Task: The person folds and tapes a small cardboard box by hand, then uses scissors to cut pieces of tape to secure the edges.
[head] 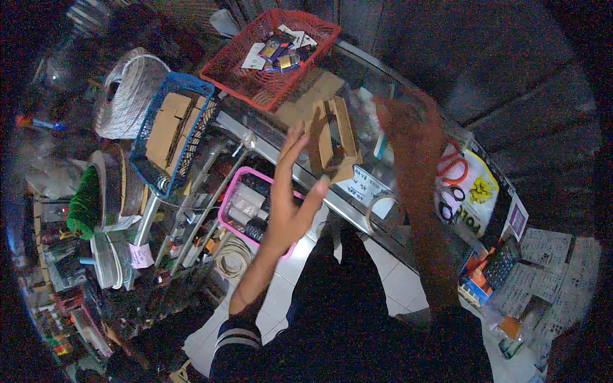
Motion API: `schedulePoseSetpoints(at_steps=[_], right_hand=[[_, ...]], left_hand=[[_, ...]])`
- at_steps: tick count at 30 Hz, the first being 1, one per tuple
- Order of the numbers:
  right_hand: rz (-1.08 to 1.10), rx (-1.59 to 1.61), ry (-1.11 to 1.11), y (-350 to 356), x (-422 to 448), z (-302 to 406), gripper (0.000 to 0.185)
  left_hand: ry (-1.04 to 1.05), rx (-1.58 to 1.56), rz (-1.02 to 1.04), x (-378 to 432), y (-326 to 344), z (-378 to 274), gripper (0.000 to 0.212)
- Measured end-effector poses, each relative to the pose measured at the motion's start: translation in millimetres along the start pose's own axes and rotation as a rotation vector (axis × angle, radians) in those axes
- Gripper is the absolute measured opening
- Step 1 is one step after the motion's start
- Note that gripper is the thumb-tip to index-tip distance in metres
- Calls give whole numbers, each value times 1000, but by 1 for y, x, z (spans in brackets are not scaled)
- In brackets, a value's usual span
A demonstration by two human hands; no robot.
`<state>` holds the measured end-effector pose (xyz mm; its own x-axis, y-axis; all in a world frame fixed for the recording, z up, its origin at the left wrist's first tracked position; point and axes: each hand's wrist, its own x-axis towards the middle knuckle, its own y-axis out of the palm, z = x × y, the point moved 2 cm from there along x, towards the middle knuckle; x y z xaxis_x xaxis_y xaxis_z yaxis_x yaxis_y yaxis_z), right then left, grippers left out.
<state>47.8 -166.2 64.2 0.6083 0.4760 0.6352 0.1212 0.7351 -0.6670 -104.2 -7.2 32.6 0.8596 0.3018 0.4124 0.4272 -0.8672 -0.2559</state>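
My left hand (pixel 286 203) is held up with its fingers and thumb apart, beside a small open cardboard box (pixel 354 139). The thumb tip lies close to the box's near end; whether it touches I cannot tell. Dark contents partly show inside the box, which rests on the glass counter (pixel 378 72) by a flat piece of cardboard (pixel 330 81). To the right, my right hand (pixel 407 119) is dark and blurred over the counter, close to some clear plastic (pixel 366 103). Its fingers are not distinct. Nearer me lie a handwritten paper (pixel 357 184) and a roll of clear tape (pixel 384 214).
A red basket (pixel 230 81) holds packaged padlocks (pixel 289 61). Left are a blue basket (pixel 165 184) with folded cardboard (pixel 167 129), a rope coil (pixel 127 95) and a pink basket (pixel 225 203). Right lie orange-handled scissors (pixel 454 167), another pair with dark handles (pixel 448 210), and a calculator (pixel 500 265).
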Motion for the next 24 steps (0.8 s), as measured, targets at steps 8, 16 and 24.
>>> schedulePoseSetpoints(at_steps=[8,16,24], right_hand=[[-56,456,44,96,14,-54,28],[58,774,331,111,4,-47,39],[110,893,433,108,1,-45,41]], left_hand=[[242,524,305,39,13,71,59],[283,516,212,31,23,92,60],[237,486,163,30,26,94,58]])
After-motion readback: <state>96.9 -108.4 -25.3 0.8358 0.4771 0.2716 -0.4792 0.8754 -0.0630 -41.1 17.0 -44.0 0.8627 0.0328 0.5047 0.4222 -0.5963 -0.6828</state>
